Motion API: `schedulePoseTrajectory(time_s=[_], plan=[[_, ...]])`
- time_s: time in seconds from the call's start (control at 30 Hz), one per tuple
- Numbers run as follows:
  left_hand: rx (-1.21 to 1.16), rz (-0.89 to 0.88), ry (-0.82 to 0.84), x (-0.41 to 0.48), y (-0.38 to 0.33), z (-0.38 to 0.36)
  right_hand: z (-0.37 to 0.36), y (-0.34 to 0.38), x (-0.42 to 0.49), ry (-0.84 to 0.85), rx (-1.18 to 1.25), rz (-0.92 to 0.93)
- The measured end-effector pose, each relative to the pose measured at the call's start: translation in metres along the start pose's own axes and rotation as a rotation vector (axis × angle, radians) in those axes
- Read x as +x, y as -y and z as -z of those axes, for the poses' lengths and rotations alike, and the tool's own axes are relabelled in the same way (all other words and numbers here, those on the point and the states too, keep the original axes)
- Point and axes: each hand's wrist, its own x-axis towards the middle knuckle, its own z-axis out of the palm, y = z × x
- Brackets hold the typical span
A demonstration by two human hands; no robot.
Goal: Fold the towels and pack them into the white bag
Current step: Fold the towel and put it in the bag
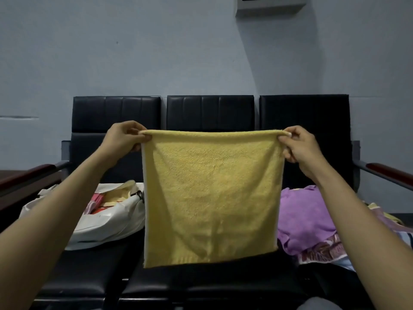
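I have my left hand (125, 136) and right hand (299, 144) each pinching a top corner of the yellow towel (210, 193) hanging between them, and a slack pinch could drop it short of the white bag (107, 218) below my left hand.

A pale grey-blue wall (111, 52) fills the far side, with a white box (270, 5) mounted high on it. Against it stands a black padded bench (210, 113) of three seats, with reddish-brown armrests (388, 171) left and right.
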Motion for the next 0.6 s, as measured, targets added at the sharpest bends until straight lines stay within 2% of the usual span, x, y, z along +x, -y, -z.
schedulePoseTrajectory(time_s=[0.13,0.27,0.43,0.6], plan=[[-0.021,0.32,0.166,0.034,0.043,-0.043,-0.026,-0.046,0.035,0.167,-0.048,-0.383],[0.016,0.544,0.189,0.038,0.122,-0.103,-0.06,-0.126,0.041,0.203,-0.098,-0.556],[0.15,0.56,0.13,-0.002,0.196,-0.144,-0.081,-0.203,0.017,0.242,-0.039,-0.637],[0.138,0.556,0.148,-0.043,0.219,-0.147,-0.074,-0.234,-0.017,0.272,-0.001,-0.614]])
